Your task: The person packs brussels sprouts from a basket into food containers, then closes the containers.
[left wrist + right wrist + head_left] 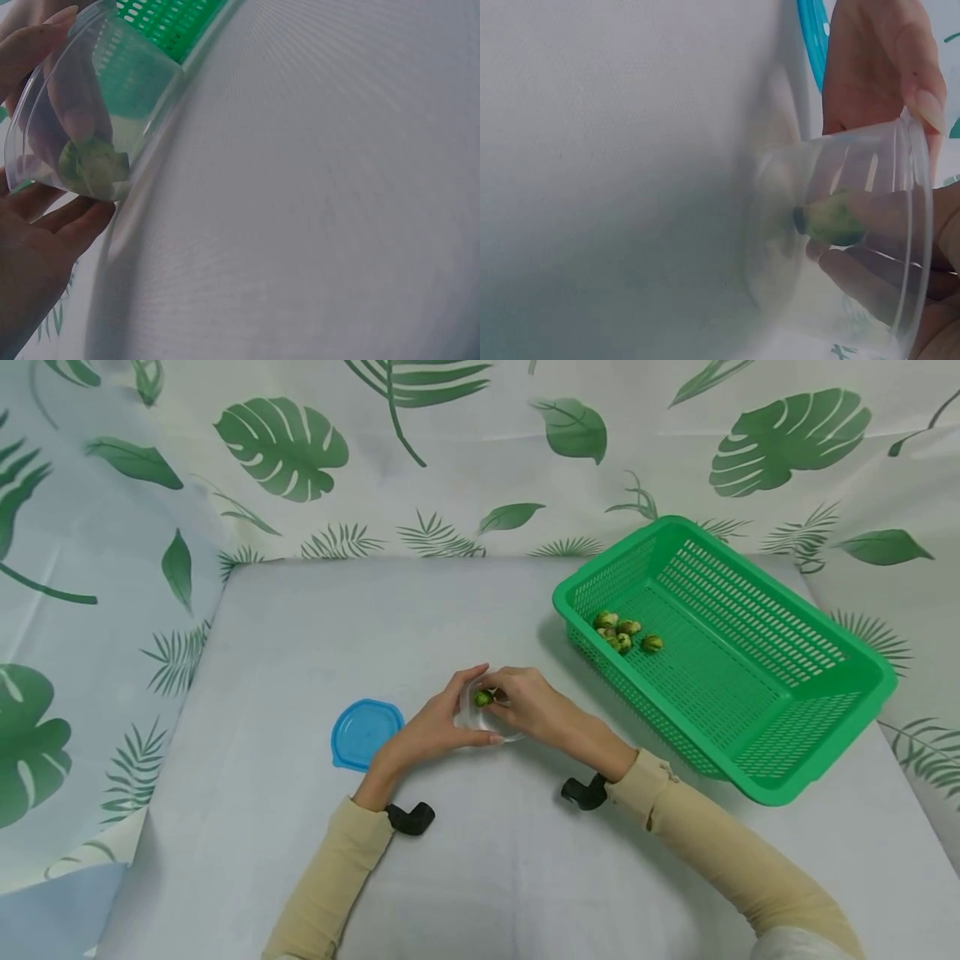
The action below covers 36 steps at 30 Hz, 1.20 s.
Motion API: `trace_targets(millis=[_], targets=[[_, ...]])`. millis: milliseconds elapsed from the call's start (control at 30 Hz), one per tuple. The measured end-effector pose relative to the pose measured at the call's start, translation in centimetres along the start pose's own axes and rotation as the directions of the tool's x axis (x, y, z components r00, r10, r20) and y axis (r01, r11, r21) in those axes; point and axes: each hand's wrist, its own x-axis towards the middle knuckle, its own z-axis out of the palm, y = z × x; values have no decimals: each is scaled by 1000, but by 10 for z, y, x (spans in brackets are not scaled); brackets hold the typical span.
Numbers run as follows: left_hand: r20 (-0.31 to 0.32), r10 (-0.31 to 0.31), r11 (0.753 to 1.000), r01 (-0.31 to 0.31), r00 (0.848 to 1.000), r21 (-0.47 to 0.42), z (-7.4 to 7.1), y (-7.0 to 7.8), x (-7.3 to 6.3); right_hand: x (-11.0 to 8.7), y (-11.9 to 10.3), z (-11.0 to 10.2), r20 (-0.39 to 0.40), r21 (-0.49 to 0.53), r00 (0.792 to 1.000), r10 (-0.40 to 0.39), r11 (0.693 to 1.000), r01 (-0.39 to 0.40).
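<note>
My left hand (427, 727) holds a clear plastic tub (491, 724) from its left side, with thumb and fingers spread around the wall. Inside the tub, the fingers of my right hand (536, 703) pinch a green Brussels sprout (483, 698). Through the clear wall in the right wrist view, the sprout (836, 219) shows between the fingertips, close to the tub's base. The left wrist view shows the same sprout (90, 166) low in the tub, with left fingers against the outside. A blue lid (366, 732) lies on the table just left of my left hand.
A large green basket (705, 668) stands at the right, set at an angle. Several Brussels sprouts (617, 635) sit in its near left corner. Leaf-printed cloth hangs behind the white table (337, 627) and at its sides. A black wrist mount (412, 818) juts from each forearm.
</note>
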Motion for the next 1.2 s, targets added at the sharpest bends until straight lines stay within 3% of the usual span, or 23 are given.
trace_targets(millis=[433, 633, 1000, 1200], targets=[[-2, 1, 1000, -1, 1000, -1, 1, -2, -1, -8, 0, -12, -1, 63, 999, -53, 997, 53], [-8, -15, 1000, 15, 1000, 3, 2, -2, 0, -10, 0, -26, 27, 155, 999, -19, 988, 15], [-17, -20, 1000, 20, 1000, 9, 1, 0, 0, -18, -1, -54, 85, 313, 993, 79, 944, -102], [-11, 6, 1000, -6, 1000, -2, 1, 0, 1, -22, -2, -67, 120, 366, 986, 119, 917, -155]])
